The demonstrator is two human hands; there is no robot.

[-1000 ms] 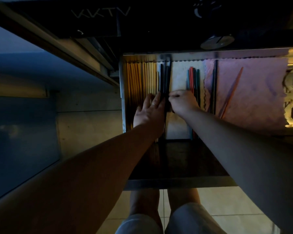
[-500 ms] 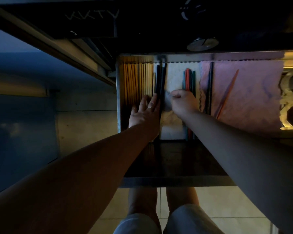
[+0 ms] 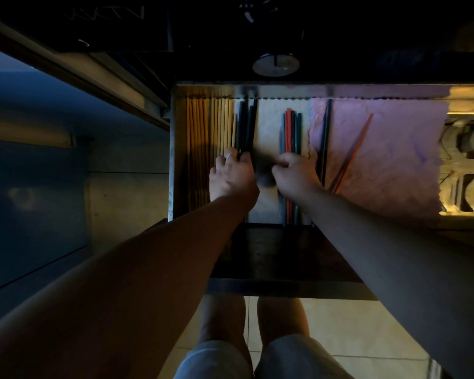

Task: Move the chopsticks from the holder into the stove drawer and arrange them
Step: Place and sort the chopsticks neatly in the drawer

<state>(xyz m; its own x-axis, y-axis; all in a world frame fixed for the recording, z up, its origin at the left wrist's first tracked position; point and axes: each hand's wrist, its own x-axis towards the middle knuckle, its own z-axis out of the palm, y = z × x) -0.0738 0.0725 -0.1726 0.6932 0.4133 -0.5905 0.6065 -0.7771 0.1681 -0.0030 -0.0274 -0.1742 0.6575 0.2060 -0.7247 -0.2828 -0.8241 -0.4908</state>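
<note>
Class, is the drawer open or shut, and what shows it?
Open. The drawer is pulled out; chopsticks lie in rows inside, and the left hand and right hand reach in.

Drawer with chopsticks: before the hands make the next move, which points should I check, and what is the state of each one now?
1. Drawer open: ok.
2. Wooden chopsticks in a parallel row at the left: ok.
3. Black chopsticks, touched by the left hand, tops uneven: not ok.
4. Right hand holding the coloured chopsticks: cannot tell.
5. Reddish chopstick lies slanted on the pink cloth: not ok.
6. Single dark chopstick lies apart from the black ones: not ok.
</note>
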